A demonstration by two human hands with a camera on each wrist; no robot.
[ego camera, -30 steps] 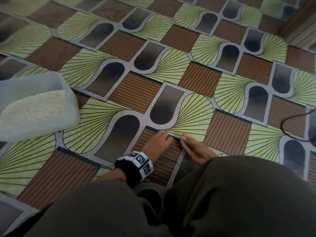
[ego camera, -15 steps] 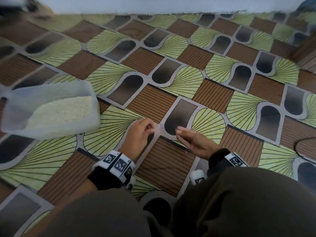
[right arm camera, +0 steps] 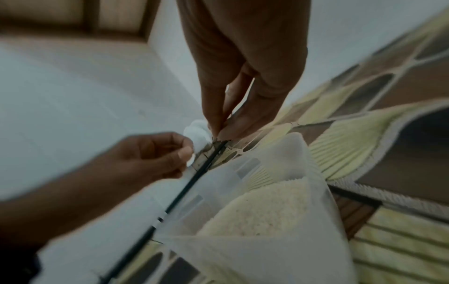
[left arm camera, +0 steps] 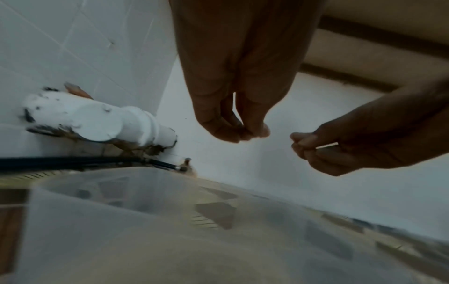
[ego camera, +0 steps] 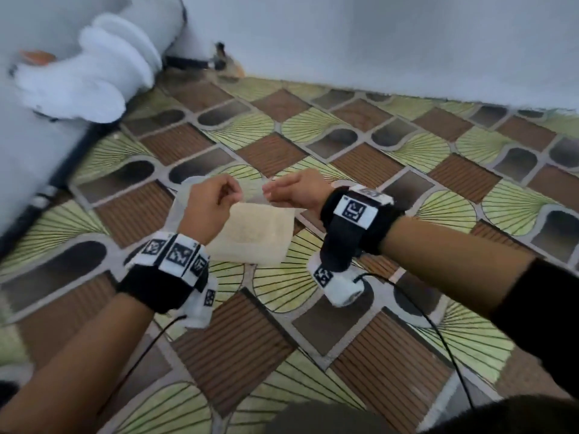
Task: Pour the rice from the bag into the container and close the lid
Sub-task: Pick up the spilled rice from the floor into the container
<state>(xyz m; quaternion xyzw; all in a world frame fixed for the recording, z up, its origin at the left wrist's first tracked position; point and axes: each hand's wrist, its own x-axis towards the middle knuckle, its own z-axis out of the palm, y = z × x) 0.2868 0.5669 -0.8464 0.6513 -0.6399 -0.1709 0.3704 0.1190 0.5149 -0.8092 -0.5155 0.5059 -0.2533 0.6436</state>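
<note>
A translucent plastic container (ego camera: 179, 211) stands on the patterned floor with white rice (ego camera: 257, 234) inside. My left hand (ego camera: 235, 195) and right hand (ego camera: 267, 191) hover just above its open top, a small gap between them. On each hand the thumb and fingertips are pinched together; anything between them is too small to see. In the left wrist view the left hand (left arm camera: 245, 134) hangs over the container wall (left arm camera: 145, 211), with the right hand (left arm camera: 303, 143) beside it. The right wrist view shows the right hand (right arm camera: 218, 133), the left hand (right arm camera: 183, 152) and the rice (right arm camera: 267, 207). No bag or lid is in view.
A white pipe fitting (ego camera: 103, 67) juts from the white wall at the back left, with a dark hose (left arm camera: 73, 163) along the wall's foot. A black cable (ego camera: 438, 333) trails from my right wrist across the floor. My lap fills the bottom edge.
Both hands rose from the floor in front of my lap and moved left over the container. The view swung left and up, so the wall and pipe now show.
</note>
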